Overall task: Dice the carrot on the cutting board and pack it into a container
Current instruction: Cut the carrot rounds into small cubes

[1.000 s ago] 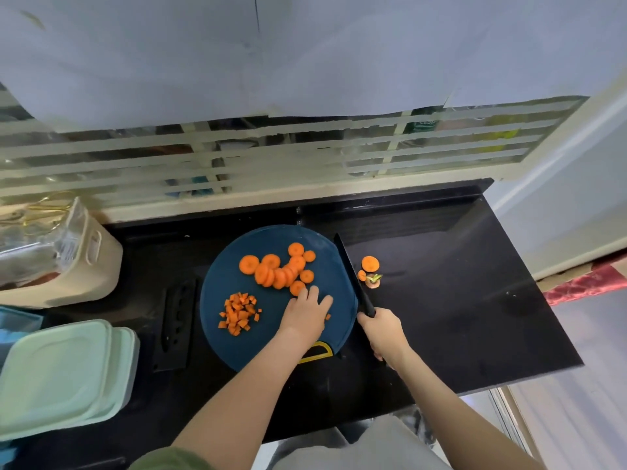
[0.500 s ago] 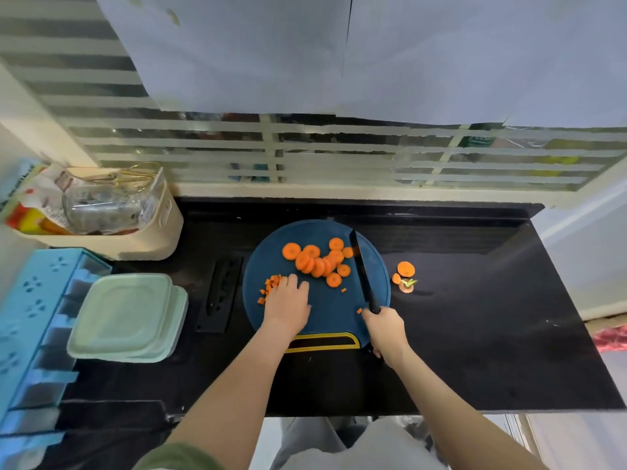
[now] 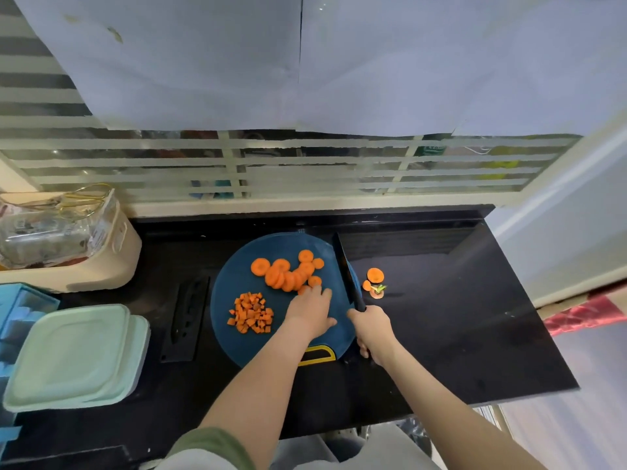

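A round dark-blue cutting board (image 3: 234, 286) lies on the black counter. Several orange carrot slices (image 3: 288, 273) overlap at its far side, and a pile of diced carrot (image 3: 251, 313) sits at its left. My left hand (image 3: 310, 310) rests flat on the board, fingertips touching the nearest slices. My right hand (image 3: 373, 329) grips the handle of a black knife (image 3: 346, 269), whose blade points away along the board's right edge. A pale green lidded container (image 3: 73, 357) stands at the left.
Carrot end scraps (image 3: 374, 281) lie on the counter right of the board. A black knife sheath (image 3: 186, 317) lies left of the board. A cream basket (image 3: 101, 269) with bags sits far left, a blue tray (image 3: 20, 307) beside it. The counter's right edge drops off.
My left hand moved from the diced pile at the left back to the slices, uncovering the dice. The right hand and knife stayed by the board's right edge.
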The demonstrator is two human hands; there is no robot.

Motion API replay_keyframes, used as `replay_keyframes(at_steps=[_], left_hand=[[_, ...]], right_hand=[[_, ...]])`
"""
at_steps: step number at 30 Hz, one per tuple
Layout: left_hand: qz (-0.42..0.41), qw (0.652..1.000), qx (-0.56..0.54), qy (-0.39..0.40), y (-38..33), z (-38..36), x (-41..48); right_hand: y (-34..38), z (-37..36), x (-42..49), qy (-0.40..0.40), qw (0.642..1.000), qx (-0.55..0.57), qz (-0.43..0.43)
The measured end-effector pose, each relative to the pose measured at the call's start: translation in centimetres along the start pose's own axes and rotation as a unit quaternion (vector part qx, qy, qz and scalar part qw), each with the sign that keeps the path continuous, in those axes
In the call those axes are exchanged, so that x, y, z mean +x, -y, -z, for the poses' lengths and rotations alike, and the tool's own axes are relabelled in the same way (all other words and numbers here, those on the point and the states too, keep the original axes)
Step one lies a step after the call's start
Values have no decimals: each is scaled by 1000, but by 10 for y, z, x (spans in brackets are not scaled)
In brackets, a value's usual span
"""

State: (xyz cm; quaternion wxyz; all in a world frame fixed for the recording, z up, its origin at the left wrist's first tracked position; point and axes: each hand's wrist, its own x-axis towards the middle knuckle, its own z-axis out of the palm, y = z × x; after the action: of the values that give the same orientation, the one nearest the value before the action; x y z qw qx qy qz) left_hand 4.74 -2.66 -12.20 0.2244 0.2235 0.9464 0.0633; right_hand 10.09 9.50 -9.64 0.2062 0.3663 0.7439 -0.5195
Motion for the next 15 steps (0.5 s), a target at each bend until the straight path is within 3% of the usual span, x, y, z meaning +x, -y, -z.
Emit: replay_keyframes(at_steps=[15], left_hand=[[-40, 996, -2, 77, -5, -7, -5]], right_hand=[[-11, -1, 19, -3, 1000, 23, -13]])
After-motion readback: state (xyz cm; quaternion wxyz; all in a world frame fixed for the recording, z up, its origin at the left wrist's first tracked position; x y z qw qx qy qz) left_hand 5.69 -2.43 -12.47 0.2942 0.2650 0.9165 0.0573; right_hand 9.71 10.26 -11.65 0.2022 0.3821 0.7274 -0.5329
